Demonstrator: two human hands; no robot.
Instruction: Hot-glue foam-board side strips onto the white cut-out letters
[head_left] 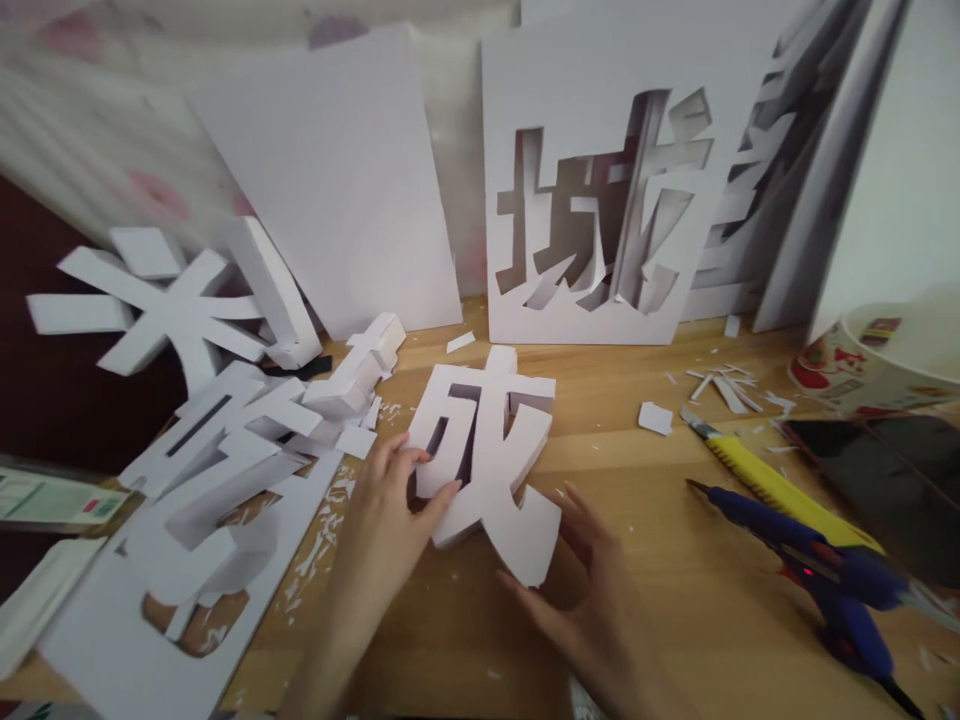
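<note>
A thick white foam-board Chinese character (491,440) lies flat on the wooden table in front of me. My left hand (390,510) grips its left edge, with thumb and fingers on the lower left strokes. Around the tip of its lower right stroke, my right hand (596,585) is closed, thumb below and fingers on the right side. Behind it leans a white foam board (517,325) with a character-shaped cut-out. A blue hot glue gun (810,550) with a small red light and a yellow utility knife (787,490) lie to the right.
More white cut-out characters (176,320) and a cut board (255,610) are piled at the left. A plain white board (345,190) leans at the back. Paper scraps (724,390), a patterned paper cup (855,365) and a dark phone-like slab (862,490) sit at the right.
</note>
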